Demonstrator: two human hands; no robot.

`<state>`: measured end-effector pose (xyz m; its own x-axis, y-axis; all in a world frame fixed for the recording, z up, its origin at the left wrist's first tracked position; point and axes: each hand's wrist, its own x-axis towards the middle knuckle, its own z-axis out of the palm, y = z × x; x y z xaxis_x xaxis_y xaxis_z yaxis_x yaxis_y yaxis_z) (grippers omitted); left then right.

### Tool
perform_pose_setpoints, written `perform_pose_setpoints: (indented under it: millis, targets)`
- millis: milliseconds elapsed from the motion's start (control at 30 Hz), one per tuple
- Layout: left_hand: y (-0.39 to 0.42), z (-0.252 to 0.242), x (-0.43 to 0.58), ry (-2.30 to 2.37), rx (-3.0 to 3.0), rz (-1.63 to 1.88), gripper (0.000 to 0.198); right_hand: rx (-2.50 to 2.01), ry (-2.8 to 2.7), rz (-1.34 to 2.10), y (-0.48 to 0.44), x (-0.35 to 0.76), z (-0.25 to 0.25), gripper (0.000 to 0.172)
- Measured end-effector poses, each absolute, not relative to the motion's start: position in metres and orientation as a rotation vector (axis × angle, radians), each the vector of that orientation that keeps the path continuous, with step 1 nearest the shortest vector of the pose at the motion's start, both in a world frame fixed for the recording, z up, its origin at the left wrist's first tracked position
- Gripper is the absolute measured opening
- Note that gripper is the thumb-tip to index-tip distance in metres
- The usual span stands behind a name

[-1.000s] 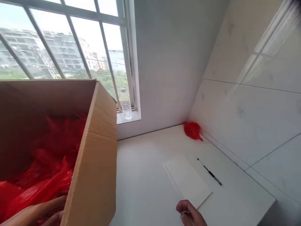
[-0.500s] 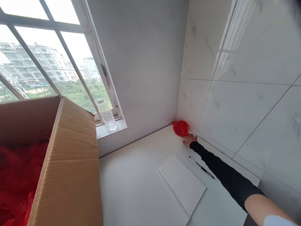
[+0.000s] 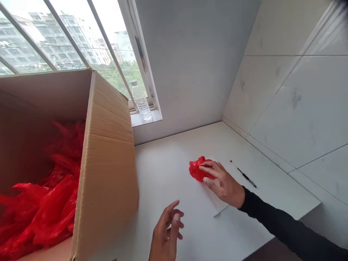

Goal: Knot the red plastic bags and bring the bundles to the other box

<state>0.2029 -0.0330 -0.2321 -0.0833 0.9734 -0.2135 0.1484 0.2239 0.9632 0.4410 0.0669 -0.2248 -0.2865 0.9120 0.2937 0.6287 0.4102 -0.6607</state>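
Note:
A crumpled red plastic bag (image 3: 196, 171) is in the grasp of my right hand (image 3: 224, 185), whose thumb and fingers close on its right side. Both are over a white sheet or booklet (image 3: 220, 207), which my hand partly covers. Lower and to the left, my left hand (image 3: 166, 233) is raised above the white tabletop (image 3: 160, 174) with fingers curved, thumb apart and nothing between them. A black pen (image 3: 247, 177) lies on the table to the right of my right hand.
A tall open cardboard box (image 3: 111, 163) at the left holds many red plastic bags (image 3: 51, 210). A clear plastic bottle (image 3: 141, 101) stands on the windowsill behind it. A grey wall (image 3: 190, 72) and a tiled wall (image 3: 296, 98) bound the table.
My right hand has drawn the red bag from the far corner back toward me, over the white booklet. My left hand has come into view, and the camera has shifted.

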Motion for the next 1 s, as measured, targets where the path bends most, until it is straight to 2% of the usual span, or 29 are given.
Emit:
perform_pose_setpoints:
  millis: [133,233,300,467,533,600,667,800,900,933,1000]
  targets:
    - [-0.026,-0.243,0.200,1.515,1.206,0.891,0.055,-1.049,-2.203,0.870,-0.016,0.396,-0.232,0.048]
    - [-0.031,-0.253,0.189,1.563,1.238,0.825,0.046,-1.077,-2.117,1.003,-0.023,0.394,-0.240,0.040]
    - [-0.036,-0.259,0.186,1.595,1.254,0.827,0.040,-1.172,-2.056,0.929,-0.011,0.401,-0.250,0.035]
    - [-0.041,-0.268,0.194,1.722,1.402,0.861,0.032,-1.200,-2.322,0.656,0.013,0.404,-0.283,0.042]
    - [-0.040,-0.272,0.194,1.763,1.451,0.871,0.023,-1.208,-2.352,0.662,0.015,0.402,-0.291,0.034]
    - [-0.042,-0.279,0.186,1.816,1.462,0.899,0.024,-1.239,-2.320,0.684,0.016,0.407,-0.292,0.020]
    - [-0.046,-0.285,0.172,1.900,1.434,0.950,0.027,-1.319,-2.242,0.694,0.019,0.420,-0.288,0.016]
    - [-0.056,-0.284,0.159,2.021,1.430,1.053,0.024,-1.489,-2.102,0.639,0.020,0.441,-0.276,0.018]
    - [-0.054,-0.275,0.175,1.898,1.628,1.041,0.040,-1.387,-2.203,0.656,0.016,0.432,-0.270,0.049]
    - [-0.052,-0.272,0.182,1.842,1.698,1.021,0.042,-1.339,-2.243,0.683,0.014,0.426,-0.268,0.053]
    - [-0.048,-0.269,0.190,1.764,1.791,0.986,0.029,-1.289,-2.266,0.760,0.013,0.417,-0.265,0.038]
